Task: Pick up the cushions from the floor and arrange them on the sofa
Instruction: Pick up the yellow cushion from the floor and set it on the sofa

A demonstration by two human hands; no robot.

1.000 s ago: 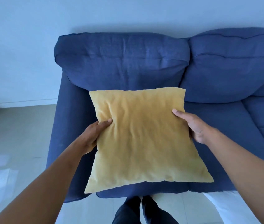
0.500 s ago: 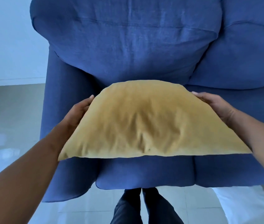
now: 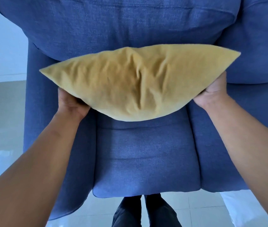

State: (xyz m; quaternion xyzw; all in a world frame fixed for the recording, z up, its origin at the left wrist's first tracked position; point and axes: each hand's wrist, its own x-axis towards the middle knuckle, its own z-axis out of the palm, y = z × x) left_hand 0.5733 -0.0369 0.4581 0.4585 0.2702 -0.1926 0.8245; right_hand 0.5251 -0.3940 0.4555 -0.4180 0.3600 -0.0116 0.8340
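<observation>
A mustard-yellow cushion (image 3: 136, 84) is held over the left end of the blue sofa (image 3: 144, 158), tipped almost edge-on to me, its far edge near the sofa's back cushion (image 3: 113, 25). My left hand (image 3: 71, 104) grips its lower left side from beneath. My right hand (image 3: 212, 94) grips its right side below the pointed corner. Whether the cushion's far edge touches the seat or the backrest is hidden.
The sofa's left armrest (image 3: 36, 112) runs beside my left forearm. A second back cushion (image 3: 258, 46) fills the right. Pale tiled floor (image 3: 2, 112) lies to the left. My dark-trousered legs (image 3: 146, 212) stand at the seat's front edge, with something white (image 3: 251, 210) at lower right.
The cushion has tipped from lying flat toward me to nearly edge-on and moved back toward the backrest. My hands have shifted underneath its sides, and I have leaned closer to the sofa.
</observation>
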